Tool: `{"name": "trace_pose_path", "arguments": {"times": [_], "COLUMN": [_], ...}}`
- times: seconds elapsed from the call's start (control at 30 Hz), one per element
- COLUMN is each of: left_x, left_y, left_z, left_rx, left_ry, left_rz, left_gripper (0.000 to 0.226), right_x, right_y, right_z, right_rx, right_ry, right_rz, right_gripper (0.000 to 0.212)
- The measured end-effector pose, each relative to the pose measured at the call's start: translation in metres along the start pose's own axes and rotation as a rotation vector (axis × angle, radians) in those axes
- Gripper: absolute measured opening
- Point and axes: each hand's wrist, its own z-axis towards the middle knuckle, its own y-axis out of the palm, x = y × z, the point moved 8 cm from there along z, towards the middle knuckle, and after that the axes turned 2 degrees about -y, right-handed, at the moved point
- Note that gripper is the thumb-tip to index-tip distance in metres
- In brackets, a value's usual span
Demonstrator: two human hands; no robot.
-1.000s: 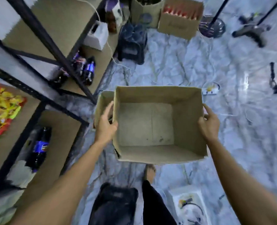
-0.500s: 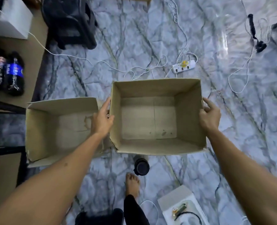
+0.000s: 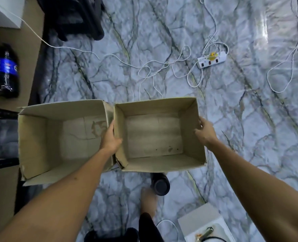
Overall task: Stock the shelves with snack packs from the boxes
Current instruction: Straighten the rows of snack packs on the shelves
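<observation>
At the far left edge a white box (image 3: 3, 12) is cut off by the frame, and below it dark soda bottles (image 3: 6, 72) lie on a brown shelf (image 3: 27, 49); the blue label on one carries white writing too blurred to read, and the bottle beside it is half out of view. A black shelf bar (image 3: 2, 112) crosses just near of them. Next comes the left carton (image 3: 40, 137), open and bare inside, with a torn patch on its floor and its near-right corner hidden by the left forearm. The left hand (image 3: 110, 139) is clamped on the left wall of the right carton (image 3: 155, 159), thumb inside, fingers hidden between the two cartons, which touch or nearly touch there. The right carton is also open and holds no snack packs; none show anywhere in view. The right hand (image 3: 205, 131) grips its right wall, fingertips curled over the rim, the rest hidden outside. Whether this carton rests on the marble floor (image 3: 249, 119) or hangs just above it cannot be told. Near of it a black round object (image 3: 160, 185) is partly hidden under the carton, beside a bare foot (image 3: 148, 198). Far right, a white power strip (image 3: 211, 60) trails tangled white cords (image 3: 162, 67); its markings are unreadable. At the near right a white case (image 3: 202, 220) is cut off.
</observation>
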Motion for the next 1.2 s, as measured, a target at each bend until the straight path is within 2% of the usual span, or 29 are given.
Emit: {"name": "trace_pose_path", "arguments": {"times": [0.1,0.2,0.3,0.5,0.67,0.8,0.93,1.1,1.2], "left_x": [-0.004,0.010,0.014,0.015,0.011,0.002,-0.023,-0.038,-0.066], "left_y": [0.006,-0.009,-0.041,-0.153,-0.266,-0.365,-0.441,-0.553,-0.618], "left_z": [-0.012,-0.036,-0.072,-0.171,-0.281,-0.378,-0.473,-0.573,-0.614], "left_rx": [-0.052,-0.051,-0.039,0.122,0.315,0.502,0.745,1.070,1.172], "left_ry": [-0.030,-0.024,-0.036,-0.069,-0.024,0.010,0.072,0.188,0.180], "left_rz": [0.068,0.068,0.068,0.011,-0.030,-0.072,-0.105,-0.127,-0.174], "left_gripper": [0.068,0.055,0.051,0.047,0.044,0.037,0.031,0.026,0.027], "right_x": [0.007,-0.023,-0.079,-0.226,-0.335,-0.427,-0.502,-0.620,-0.676], "right_y": [0.016,0.030,0.049,0.097,0.134,0.170,0.204,0.250,0.285], "right_z": [-0.024,-0.057,-0.095,-0.200,-0.310,-0.406,-0.503,-0.639,-0.713], "right_rx": [-0.020,-0.066,-0.159,-0.353,-0.480,-0.583,-0.579,-0.602,-0.589], "right_ry": [0.052,0.029,-0.064,-0.371,-0.639,-0.883,-1.047,-1.415,-1.632], "right_rz": [-0.094,-0.117,-0.159,-0.299,-0.398,-0.416,-0.283,-0.059,-0.009], "right_gripper": [0.066,0.059,0.051,0.039,0.045,0.036,0.038,0.033,0.033]}}
